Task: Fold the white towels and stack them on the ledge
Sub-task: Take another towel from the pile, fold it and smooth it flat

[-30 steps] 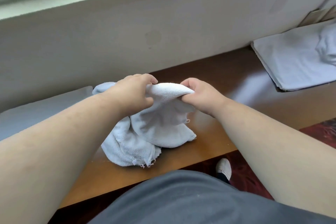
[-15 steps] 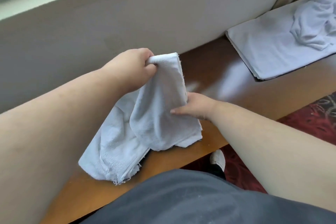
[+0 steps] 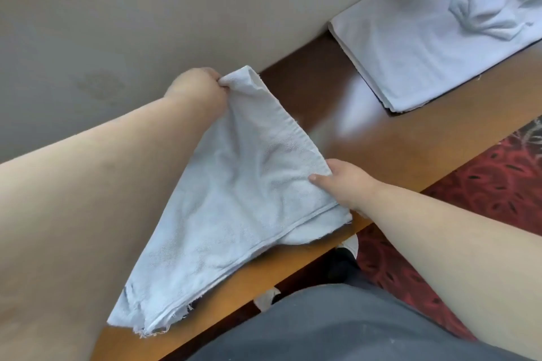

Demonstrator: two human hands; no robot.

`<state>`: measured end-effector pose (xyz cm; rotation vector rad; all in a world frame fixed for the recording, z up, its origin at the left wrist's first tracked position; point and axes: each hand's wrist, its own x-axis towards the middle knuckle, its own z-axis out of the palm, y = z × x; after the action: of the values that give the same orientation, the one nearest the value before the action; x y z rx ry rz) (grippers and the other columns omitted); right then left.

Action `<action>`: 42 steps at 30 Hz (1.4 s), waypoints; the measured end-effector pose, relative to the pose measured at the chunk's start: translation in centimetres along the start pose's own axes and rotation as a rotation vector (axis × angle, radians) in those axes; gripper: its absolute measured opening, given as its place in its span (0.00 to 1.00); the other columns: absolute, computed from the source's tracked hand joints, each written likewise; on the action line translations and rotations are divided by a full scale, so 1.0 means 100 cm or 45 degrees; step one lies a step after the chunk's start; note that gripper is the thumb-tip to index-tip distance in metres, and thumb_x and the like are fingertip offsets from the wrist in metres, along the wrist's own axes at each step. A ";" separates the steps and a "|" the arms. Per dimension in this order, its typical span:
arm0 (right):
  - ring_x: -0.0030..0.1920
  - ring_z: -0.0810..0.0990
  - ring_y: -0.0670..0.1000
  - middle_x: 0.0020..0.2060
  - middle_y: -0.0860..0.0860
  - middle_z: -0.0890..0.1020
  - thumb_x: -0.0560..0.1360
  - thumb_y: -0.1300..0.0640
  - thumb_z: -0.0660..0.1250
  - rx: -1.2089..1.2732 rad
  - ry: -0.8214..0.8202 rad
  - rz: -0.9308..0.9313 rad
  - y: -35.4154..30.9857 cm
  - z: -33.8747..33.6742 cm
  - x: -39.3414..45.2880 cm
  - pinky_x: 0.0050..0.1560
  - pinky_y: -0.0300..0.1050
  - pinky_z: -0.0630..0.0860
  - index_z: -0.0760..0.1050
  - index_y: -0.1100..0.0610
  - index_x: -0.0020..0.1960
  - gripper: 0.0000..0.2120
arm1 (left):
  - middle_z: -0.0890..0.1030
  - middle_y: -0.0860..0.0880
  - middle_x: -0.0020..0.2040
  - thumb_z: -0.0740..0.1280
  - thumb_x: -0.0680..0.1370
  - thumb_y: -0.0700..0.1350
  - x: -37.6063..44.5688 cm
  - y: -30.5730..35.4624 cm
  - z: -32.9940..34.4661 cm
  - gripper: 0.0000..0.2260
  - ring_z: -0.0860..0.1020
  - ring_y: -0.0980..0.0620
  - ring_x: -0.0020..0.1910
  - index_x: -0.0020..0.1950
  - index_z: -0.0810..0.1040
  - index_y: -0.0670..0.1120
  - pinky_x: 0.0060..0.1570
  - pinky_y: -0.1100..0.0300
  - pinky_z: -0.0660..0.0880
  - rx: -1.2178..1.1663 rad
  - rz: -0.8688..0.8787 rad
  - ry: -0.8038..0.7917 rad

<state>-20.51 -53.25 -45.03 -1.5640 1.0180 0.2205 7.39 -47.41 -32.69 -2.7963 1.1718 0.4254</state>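
A white towel (image 3: 234, 199) with frayed edges hangs above the wooden ledge (image 3: 396, 149), spread out in the air. My left hand (image 3: 196, 88) grips its top corner near the wall. My right hand (image 3: 343, 182) pinches the towel's right edge lower down, thumb on top. The towel's bottom corner droops over the ledge's front edge. At the far right lies a flat folded white towel (image 3: 410, 53) with a crumpled white towel (image 3: 495, 0) on top of it.
A beige wall (image 3: 146, 9) runs behind the ledge. Red patterned carpet (image 3: 484, 184) lies below on the right, and a white shoe (image 3: 350, 246) shows under the ledge. My grey-clad lap (image 3: 337, 325) fills the bottom.
My right hand slid down along the towel's edge, away from the left hand. The towel has been lifted and spread wider. The view has tilted right, showing more of the far towels.
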 end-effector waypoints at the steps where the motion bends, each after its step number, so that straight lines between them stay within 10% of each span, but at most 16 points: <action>1: 0.50 0.82 0.49 0.49 0.45 0.84 0.77 0.44 0.68 0.070 0.079 0.031 0.005 -0.008 0.004 0.54 0.53 0.80 0.78 0.47 0.54 0.10 | 0.81 0.40 0.49 0.58 0.80 0.45 0.011 0.008 0.007 0.10 0.76 0.40 0.43 0.51 0.79 0.44 0.42 0.56 0.70 0.012 -0.011 -0.016; 6: 0.48 0.80 0.47 0.50 0.44 0.81 0.76 0.47 0.69 0.215 0.277 0.145 0.027 -0.045 0.023 0.49 0.50 0.80 0.75 0.46 0.59 0.13 | 0.79 0.41 0.60 0.58 0.81 0.45 0.048 0.051 0.049 0.14 0.77 0.40 0.51 0.65 0.75 0.48 0.49 0.54 0.72 -0.127 -0.028 -0.092; 9: 0.49 0.80 0.46 0.50 0.42 0.81 0.74 0.54 0.69 0.185 0.252 0.162 0.036 -0.064 0.028 0.44 0.44 0.79 0.72 0.46 0.66 0.20 | 0.66 0.45 0.75 0.60 0.82 0.46 0.047 0.076 0.079 0.25 0.69 0.44 0.69 0.79 0.57 0.50 0.67 0.58 0.63 -0.305 0.038 -0.275; 13: 0.48 0.78 0.44 0.49 0.42 0.79 0.72 0.57 0.70 0.055 0.175 0.183 0.037 -0.080 0.032 0.39 0.40 0.74 0.68 0.48 0.68 0.26 | 0.66 0.45 0.74 0.61 0.82 0.48 0.018 0.084 0.113 0.25 0.72 0.41 0.65 0.78 0.58 0.57 0.60 0.55 0.69 -0.368 0.044 -0.394; 18: 0.59 0.75 0.52 0.63 0.50 0.72 0.72 0.53 0.68 -0.334 0.265 0.026 0.004 -0.069 0.037 0.54 0.47 0.75 0.67 0.50 0.71 0.27 | 0.63 0.48 0.75 0.62 0.80 0.51 -0.039 0.051 0.134 0.27 0.66 0.45 0.71 0.77 0.58 0.59 0.66 0.52 0.68 -0.438 -0.039 -0.369; 33: 0.74 0.60 0.53 0.72 0.49 0.67 0.76 0.46 0.67 -1.127 -0.227 -0.800 -0.144 0.191 -0.010 0.69 0.50 0.64 0.67 0.50 0.72 0.27 | 0.63 0.47 0.75 0.61 0.79 0.55 -0.241 -0.203 0.162 0.27 0.63 0.43 0.72 0.77 0.61 0.52 0.69 0.48 0.64 -0.514 -0.714 -0.147; 42: 0.67 0.73 0.54 0.68 0.52 0.75 0.80 0.54 0.60 -1.394 -0.485 -0.981 -0.213 0.348 0.014 0.65 0.45 0.68 0.74 0.52 0.69 0.18 | 0.75 0.47 0.67 0.65 0.78 0.59 -0.284 -0.250 0.204 0.29 0.73 0.44 0.64 0.74 0.67 0.46 0.55 0.58 0.66 -1.400 -1.074 -0.152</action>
<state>8.78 -25.15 -40.75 -2.6262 -0.1490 0.5566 1.59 -6.64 -45.05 -3.5708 -0.5530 1.3877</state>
